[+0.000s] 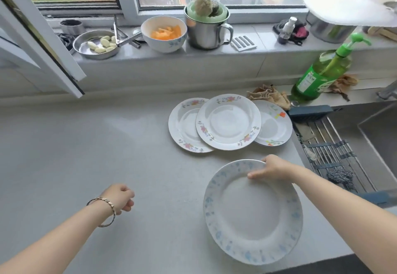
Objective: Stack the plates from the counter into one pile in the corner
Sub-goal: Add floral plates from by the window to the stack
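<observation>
A large white plate with a blue-speckled rim [252,213] lies near the counter's front edge. My right hand [271,168] grips its far rim, thumb on top. Behind it three white flowered plates overlap: one on the left [182,129], one in the middle on top [228,122], and one on the right [275,125]. My left hand [119,196] hovers over the bare counter to the left, fingers loosely curled, holding nothing.
The grey counter [86,144] stretches left. A sink [376,136] with a drying rack [330,144] lies right. A green soap bottle [320,76] and a rag [268,95] stand behind the plates. An orange-filled bowl [164,34], a metal mug [206,29] and a metal dish [96,44] crowd the sill.
</observation>
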The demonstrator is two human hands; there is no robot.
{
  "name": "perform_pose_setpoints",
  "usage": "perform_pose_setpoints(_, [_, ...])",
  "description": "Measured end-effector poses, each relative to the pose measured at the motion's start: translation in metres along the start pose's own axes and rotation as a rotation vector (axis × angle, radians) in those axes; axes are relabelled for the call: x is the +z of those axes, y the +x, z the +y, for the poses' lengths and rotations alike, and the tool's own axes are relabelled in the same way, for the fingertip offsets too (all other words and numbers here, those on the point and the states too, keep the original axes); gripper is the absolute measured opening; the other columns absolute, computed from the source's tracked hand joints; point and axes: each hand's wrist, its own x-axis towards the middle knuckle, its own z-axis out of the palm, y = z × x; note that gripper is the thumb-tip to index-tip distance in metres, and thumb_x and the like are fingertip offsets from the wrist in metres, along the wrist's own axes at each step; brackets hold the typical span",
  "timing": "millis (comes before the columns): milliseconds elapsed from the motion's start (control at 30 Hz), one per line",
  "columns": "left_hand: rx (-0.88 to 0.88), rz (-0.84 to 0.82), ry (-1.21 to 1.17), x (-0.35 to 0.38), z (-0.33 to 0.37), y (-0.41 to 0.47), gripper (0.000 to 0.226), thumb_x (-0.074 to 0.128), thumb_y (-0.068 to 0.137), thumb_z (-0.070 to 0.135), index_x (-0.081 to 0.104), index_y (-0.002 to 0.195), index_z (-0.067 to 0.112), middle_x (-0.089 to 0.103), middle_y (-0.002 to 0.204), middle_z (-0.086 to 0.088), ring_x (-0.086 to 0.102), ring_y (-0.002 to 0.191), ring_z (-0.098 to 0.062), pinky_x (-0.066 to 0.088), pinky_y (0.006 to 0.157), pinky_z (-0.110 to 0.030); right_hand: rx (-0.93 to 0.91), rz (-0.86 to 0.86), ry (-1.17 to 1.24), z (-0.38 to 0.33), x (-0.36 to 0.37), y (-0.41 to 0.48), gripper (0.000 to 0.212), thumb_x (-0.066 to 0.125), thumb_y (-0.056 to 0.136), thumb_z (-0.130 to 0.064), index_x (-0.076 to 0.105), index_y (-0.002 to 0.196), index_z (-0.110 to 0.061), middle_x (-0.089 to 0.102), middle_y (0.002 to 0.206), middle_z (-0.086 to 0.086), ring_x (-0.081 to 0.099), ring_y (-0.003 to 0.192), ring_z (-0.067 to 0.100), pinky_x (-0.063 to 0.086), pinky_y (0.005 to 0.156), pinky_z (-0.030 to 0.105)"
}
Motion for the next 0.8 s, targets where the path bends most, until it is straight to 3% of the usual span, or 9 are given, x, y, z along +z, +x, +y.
perform_pose_setpoints(133, [-0.074, 0.055, -0.112, -0.026, -0.040, -0.004, 0.018, 0.045, 0.092, 0.007, 0.050, 0.075, 0.008, 0.057, 0.066, -0.008, 0.055, 0.056, -0.018, 0.032, 0.051, -0.021, -0.102, -0.045, 0.270, -0.062, 0.018, -0.010, 0.025, 0.073, 0.077, -0.037, 0.071, 0.090, -0.016, 0.074, 0.087, 0.001, 0.072, 0.076, 0.016, 0.058, 0.065, 0.027])
perform_pose_setpoints(233, [-0.125, 0.114, -0.199, -0.051, -0.080, -0.014, 0.015, 0.045, 0.091, 0.008, 0.050, 0.077, 0.008, 0.058, 0.067, -0.007, 0.055, 0.056, -0.018, 0.033, 0.052, -0.021, -0.155, -0.060, 0.343, -0.120, 0.048, -0.012, 0.031, 0.071, 0.078, -0.039, 0.070, 0.088, -0.010, 0.073, 0.083, 0.004, 0.071, 0.072, 0.020, 0.059, 0.070, 0.033])
perform_pose_setpoints(333, [-0.162, 0.181, -0.325, -0.078, -0.126, -0.027, 0.015, 0.045, 0.092, 0.008, 0.050, 0.078, 0.008, 0.057, 0.067, -0.008, 0.054, 0.055, -0.017, 0.032, 0.052, -0.020, -0.209, -0.068, 0.363, -0.184, 0.089, -0.021, 0.035, 0.065, 0.081, -0.046, 0.066, 0.085, -0.010, 0.068, 0.079, 0.002, 0.067, 0.067, 0.018, 0.057, 0.064, 0.028])
perform_pose_setpoints(433, [-0.211, 0.268, -0.442, -0.105, -0.182, -0.042, 0.018, 0.045, 0.091, 0.006, 0.049, 0.074, 0.008, 0.056, 0.064, -0.008, 0.053, 0.053, -0.017, 0.030, 0.051, -0.020, -0.223, -0.062, 0.424, -0.246, 0.139, -0.031, 0.049, 0.060, 0.081, -0.052, 0.061, 0.101, -0.007, 0.065, 0.088, 0.004, 0.063, 0.071, 0.018, 0.051, 0.058, 0.025])
perform_pose_setpoints(633, [-0.302, 0.453, -0.595, -0.165, -0.307, -0.058, 0.029, 0.043, 0.092, 0.004, 0.047, 0.063, 0.008, 0.052, 0.057, -0.008, 0.049, 0.042, -0.015, 0.028, 0.045, -0.017, -0.280, -0.102, 0.581, -0.362, 0.247, -0.062, 0.059, 0.062, 0.079, -0.053, 0.059, 0.110, -0.002, 0.065, 0.103, 0.009, 0.064, 0.095, 0.029, 0.052, 0.084, 0.036])
perform_pose_setpoints(733, [-0.312, 0.494, -0.614, -0.198, -0.367, -0.062, 0.031, 0.041, 0.092, 0.004, 0.046, 0.062, 0.009, 0.052, 0.058, -0.009, 0.048, 0.047, -0.017, 0.031, 0.031, -0.012, -0.308, -0.123, 0.658, -0.417, 0.303, -0.082, 0.052, 0.066, 0.077, -0.050, 0.056, 0.104, -0.006, 0.063, 0.086, 0.002, 0.062, 0.091, 0.028, 0.051, 0.089, 0.040])
perform_pose_setpoints(800, [-0.320, 0.487, -0.570, -0.222, -0.405, -0.061, 0.030, 0.039, 0.093, 0.007, 0.045, 0.064, 0.011, 0.053, 0.058, -0.006, 0.050, 0.048, -0.017, 0.029, 0.032, -0.013, -0.293, -0.115, 0.697, -0.451, 0.340, -0.094, 0.052, 0.067, 0.077, -0.049, 0.055, 0.105, -0.008, 0.060, 0.082, 0.000, 0.061, 0.091, 0.028, 0.051, 0.090, 0.040])
